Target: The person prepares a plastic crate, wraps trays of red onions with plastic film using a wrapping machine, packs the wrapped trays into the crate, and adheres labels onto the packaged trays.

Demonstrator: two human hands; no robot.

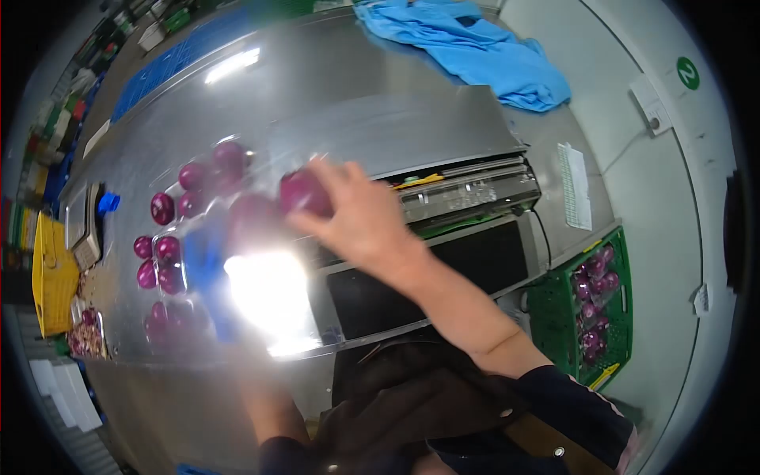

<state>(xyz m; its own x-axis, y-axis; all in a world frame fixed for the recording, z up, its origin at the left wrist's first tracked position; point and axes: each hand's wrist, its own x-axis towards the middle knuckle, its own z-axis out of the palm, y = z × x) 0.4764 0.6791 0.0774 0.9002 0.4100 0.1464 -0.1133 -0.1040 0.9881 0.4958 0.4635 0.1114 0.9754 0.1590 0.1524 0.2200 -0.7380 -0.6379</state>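
My right hand (356,210) grips a red onion (305,194) above the steel table (317,75). Below it, my left forearm (269,404) reaches up from the bottom edge, but its hand is lost in glare and motion blur, so its fingers cannot be made out. A smeared purple shape (253,222) and a blurred blue shape (204,261) lie near where that arm points. Left of them, red onions sit in groups with clear wrap or trays: one group (168,249) in the middle, another (192,176) above, and a blurred one (170,321) below.
A metal machine (475,190) with a black panel (427,273) stands right of centre. Blue cloth (483,55) lies at the top. A green crate (625,297) holds packed onions at the right. At the left are a scale (83,226) and a yellow crate (49,277).
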